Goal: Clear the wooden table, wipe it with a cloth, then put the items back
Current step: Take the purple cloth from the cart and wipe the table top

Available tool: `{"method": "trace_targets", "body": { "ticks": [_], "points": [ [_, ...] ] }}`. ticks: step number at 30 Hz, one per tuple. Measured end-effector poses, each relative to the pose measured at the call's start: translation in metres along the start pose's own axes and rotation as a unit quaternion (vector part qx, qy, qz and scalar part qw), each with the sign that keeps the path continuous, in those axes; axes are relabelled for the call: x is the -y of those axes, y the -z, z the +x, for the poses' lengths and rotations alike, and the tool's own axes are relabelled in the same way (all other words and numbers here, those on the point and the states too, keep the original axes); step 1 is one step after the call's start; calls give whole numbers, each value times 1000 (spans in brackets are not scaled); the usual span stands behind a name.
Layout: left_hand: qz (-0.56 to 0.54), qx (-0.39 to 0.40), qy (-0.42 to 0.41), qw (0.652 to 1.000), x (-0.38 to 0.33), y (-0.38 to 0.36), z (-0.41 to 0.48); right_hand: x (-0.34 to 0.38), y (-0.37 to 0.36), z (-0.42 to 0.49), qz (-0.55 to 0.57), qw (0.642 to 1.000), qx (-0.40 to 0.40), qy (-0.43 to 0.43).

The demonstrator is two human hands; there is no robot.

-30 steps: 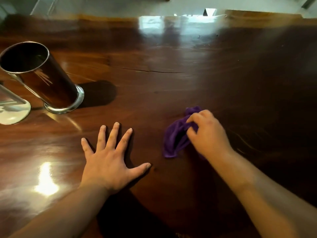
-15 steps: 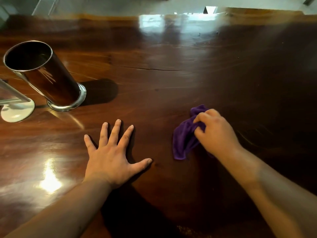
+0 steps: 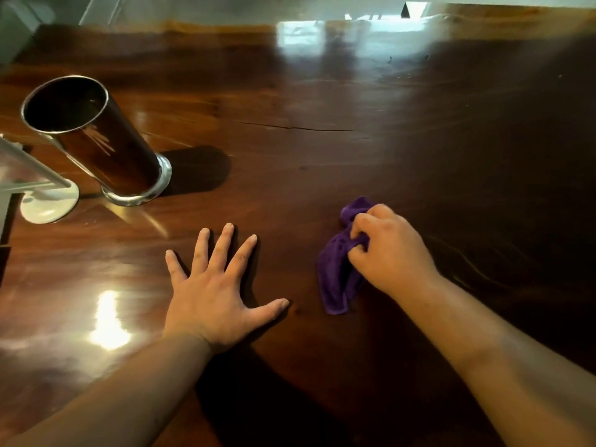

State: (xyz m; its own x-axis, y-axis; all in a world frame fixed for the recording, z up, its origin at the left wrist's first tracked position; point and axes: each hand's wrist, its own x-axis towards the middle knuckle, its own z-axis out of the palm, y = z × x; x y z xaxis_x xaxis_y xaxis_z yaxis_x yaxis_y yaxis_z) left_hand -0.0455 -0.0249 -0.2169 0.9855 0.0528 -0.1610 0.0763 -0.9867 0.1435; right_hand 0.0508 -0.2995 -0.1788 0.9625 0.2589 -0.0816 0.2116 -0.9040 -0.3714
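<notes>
Wiping glossy dark wooden tabletop [image 3: 371, 150]: right hand [image 3: 392, 253] clenched on bunched purple cloth [image 3: 335, 275], left hand [image 3: 214, 291] splayed flat; next, probably, the uncleaned areas.

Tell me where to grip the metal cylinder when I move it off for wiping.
Grip the metal cylinder around its smooth mid-body, probably with the left hand, coming from the near right side. It stands upright on a flared base, and a white stand crowds its left, so that side looks clearer.
</notes>
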Motion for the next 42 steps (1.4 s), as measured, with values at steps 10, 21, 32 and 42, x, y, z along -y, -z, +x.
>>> {"method": "trace_targets", "body": {
  "ticks": [10, 21, 32, 42],
  "points": [
    [-63, 0, -57, 996, 20, 8, -7, 24, -11, -21, -29, 996, 3, -89],
    [-39, -19, -22, 999, 188, 30, -137, 211, -86, -61, 10, 970, 139, 199],
    [-26, -10, -4, 1000, 223, 65, -155, 286, -75, -69, -13, 917, 274, 289],
    [15, -204, 60, 977, 266, 219, -3, 347, 13, 80, -68, 977, -3, 204]
  ]
}}
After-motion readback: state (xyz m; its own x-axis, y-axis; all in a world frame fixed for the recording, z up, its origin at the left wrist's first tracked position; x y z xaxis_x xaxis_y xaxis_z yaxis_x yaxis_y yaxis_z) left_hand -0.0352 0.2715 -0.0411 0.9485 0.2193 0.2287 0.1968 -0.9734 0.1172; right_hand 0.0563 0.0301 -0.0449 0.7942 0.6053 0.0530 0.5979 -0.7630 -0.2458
